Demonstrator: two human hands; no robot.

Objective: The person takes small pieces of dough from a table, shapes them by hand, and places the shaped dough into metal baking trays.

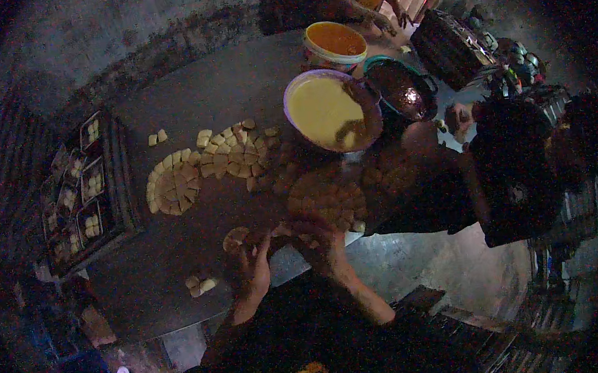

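My left hand (254,262) is at the table's near edge, fingers curled at a small, dim piece of dough (281,233). My right hand (320,244) is at the same piece, fingers bent over it; details are blurred and shadowed. A flattened round of dough (235,239) lies beside my left hand. Beyond lie groups of cut dough pieces (172,183), (234,153), (324,202). A few more pieces (200,285) sit to the left of my left hand.
Metal tins with dough (90,179) are stacked at the left. A purple-rimmed bowl of pale batter (321,109), an orange-filled tub (334,40) and a dark bowl (396,89) stand at the back. Another person's hands (381,21) are beyond. A dark-clad person (513,178) is at the right.
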